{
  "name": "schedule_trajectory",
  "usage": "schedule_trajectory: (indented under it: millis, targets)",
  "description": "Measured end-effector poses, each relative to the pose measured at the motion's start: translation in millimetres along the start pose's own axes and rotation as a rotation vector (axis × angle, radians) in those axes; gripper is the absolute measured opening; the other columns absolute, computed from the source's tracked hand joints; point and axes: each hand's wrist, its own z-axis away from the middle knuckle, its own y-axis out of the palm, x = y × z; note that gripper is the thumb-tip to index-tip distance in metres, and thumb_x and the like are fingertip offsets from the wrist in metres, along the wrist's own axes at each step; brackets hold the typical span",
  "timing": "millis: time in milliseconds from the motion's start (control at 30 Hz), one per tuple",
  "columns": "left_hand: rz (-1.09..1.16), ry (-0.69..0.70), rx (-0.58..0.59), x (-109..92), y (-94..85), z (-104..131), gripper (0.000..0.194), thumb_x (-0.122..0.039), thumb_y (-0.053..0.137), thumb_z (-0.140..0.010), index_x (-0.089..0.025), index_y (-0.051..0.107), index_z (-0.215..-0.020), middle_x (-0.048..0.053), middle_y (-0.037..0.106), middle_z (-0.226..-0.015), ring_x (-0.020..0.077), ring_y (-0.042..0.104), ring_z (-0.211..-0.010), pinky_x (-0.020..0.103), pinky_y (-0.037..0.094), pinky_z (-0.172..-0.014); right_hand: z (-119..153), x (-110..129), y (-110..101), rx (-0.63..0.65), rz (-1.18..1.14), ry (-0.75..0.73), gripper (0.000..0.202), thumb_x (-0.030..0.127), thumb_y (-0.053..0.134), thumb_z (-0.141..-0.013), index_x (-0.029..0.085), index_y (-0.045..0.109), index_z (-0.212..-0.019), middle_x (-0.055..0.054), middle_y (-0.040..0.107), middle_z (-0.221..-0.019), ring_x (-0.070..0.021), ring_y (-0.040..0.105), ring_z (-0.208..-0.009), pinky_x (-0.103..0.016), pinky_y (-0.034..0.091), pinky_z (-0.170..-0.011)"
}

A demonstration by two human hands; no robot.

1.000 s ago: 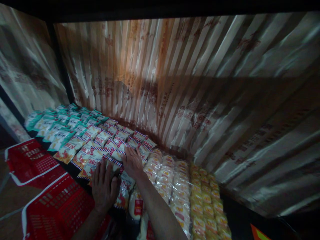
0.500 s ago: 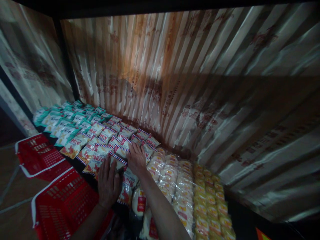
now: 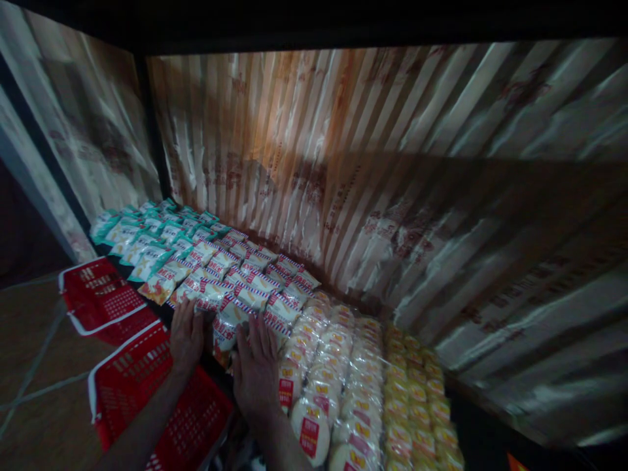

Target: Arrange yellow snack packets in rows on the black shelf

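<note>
My left hand (image 3: 187, 335) rests at the front edge of a layer of white snack packets (image 3: 216, 261) with striped red-and-blue borders. Its fingers are stretched out and touch the nearest packets. My right hand (image 3: 256, 363) lies open, palm down, over the near right packets, fingers spread, and covers part of them. Between the two hands a single striped snack packet (image 3: 229, 327) shows. Just right of my right hand are rows of round, pale wrapped cakes (image 3: 310, 428) with red labels.
Teal snack packets (image 3: 150, 258) fill the far left of the shelf, and small yellow packets (image 3: 417, 399) stand in rows on the right. Two red baskets (image 3: 103, 294) are below the shelf at left. Wrinkled printed sheeting (image 3: 343, 183) lines the back, under a dark beam (image 3: 314, 29).
My right hand has drawn back from the middle of the striped packets to their near edge. My left hand has shifted left to the front edge. The view has moved slightly.
</note>
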Motion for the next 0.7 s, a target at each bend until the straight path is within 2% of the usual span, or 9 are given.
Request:
schedule_trajectory:
  millis: [67, 167, 267, 333, 433, 600, 700]
  targets:
    - [0.006, -0.043, 0.087, 11.0, 1.6, -5.4, 0.047, -0.041, 0.033, -0.091, -0.017, 0.051, -0.127, 0.012, 0.051, -0.135, 0.0265, 0.036, -0.133, 0.047, 0.028, -0.111, 11.6, 13.2, 5.3, -0.076, 0.017, 0.003, 0.048, 0.028, 0.044, -0.091, 0.023, 0.04, -0.139, -0.009, 0.033, -0.149, -0.0286, 0.021, -0.14, -0.05, 0.032, -0.106]
    - [0.016, -0.118, 0.168, 9.9, 3.3, -6.0, 0.049, -0.041, 0.038, -0.088, -0.017, 0.048, -0.13, 0.011, 0.054, -0.131, 0.0261, 0.045, -0.127, 0.045, 0.035, -0.107, 27.0, 29.3, 17.7, -0.163, 0.045, 0.088, 0.049, 0.029, 0.044, -0.09, 0.02, 0.042, -0.138, -0.011, 0.033, -0.148, -0.0309, 0.023, -0.139, -0.051, 0.031, -0.106]
    - [0.028, -0.13, 0.179, 1.5, 3.0, -5.9, 0.051, -0.04, 0.044, -0.086, -0.018, 0.045, -0.132, 0.011, 0.059, -0.124, 0.0262, 0.05, -0.122, 0.044, 0.04, -0.103, 35.7, 33.3, 30.5, -0.189, 0.051, 0.177, 0.047, 0.03, 0.043, -0.091, 0.02, 0.045, -0.136, -0.011, 0.033, -0.148, -0.0309, 0.027, -0.137, -0.051, 0.029, -0.107]
    - [0.045, -0.111, 0.181, -0.6, 2.7, -7.8, 0.05, -0.039, 0.043, -0.087, -0.018, 0.045, -0.133, 0.011, 0.06, -0.122, 0.0253, 0.051, -0.12, 0.043, 0.042, -0.102, 37.8, 30.4, 35.6, -0.182, 0.061, 0.179, 0.046, 0.03, 0.043, -0.091, 0.021, 0.045, -0.136, -0.01, 0.034, -0.148, -0.0301, 0.028, -0.137, -0.05, 0.029, -0.107]
    - [0.055, -0.015, 0.205, 2.3, 3.5, -10.4, 0.047, -0.037, 0.036, -0.091, -0.019, 0.043, -0.134, 0.011, 0.055, -0.13, 0.0242, 0.047, -0.125, 0.044, 0.039, -0.105, 37.1, 23.8, 38.4, -0.164, 0.106, 0.165, 0.048, 0.029, 0.042, -0.091, 0.021, 0.042, -0.138, -0.011, 0.033, -0.148, -0.0304, 0.026, -0.138, -0.051, 0.028, -0.107]
    - [0.004, 0.234, 0.223, 7.9, 8.4, -6.2, 0.049, -0.034, 0.035, -0.093, -0.022, 0.034, -0.141, 0.01, 0.034, -0.148, 0.0267, 0.031, -0.136, 0.048, 0.032, -0.109, 34.6, 16.2, 46.4, -0.141, 0.123, 0.174, 0.048, 0.032, 0.044, -0.091, 0.024, 0.041, -0.138, -0.009, 0.034, -0.148, -0.0289, 0.025, -0.138, -0.05, 0.024, -0.108]
    - [-0.026, 0.267, 0.209, 8.1, 10.0, -3.9, 0.05, -0.031, 0.035, -0.094, -0.024, 0.03, -0.143, 0.01, 0.028, -0.151, 0.0278, 0.03, -0.137, 0.049, 0.032, -0.108, 34.5, 14.2, 51.9, -0.144, 0.132, 0.173, 0.048, 0.034, 0.045, -0.091, 0.022, 0.043, -0.138, -0.009, 0.036, -0.147, -0.0292, 0.025, -0.138, -0.051, 0.022, -0.109]
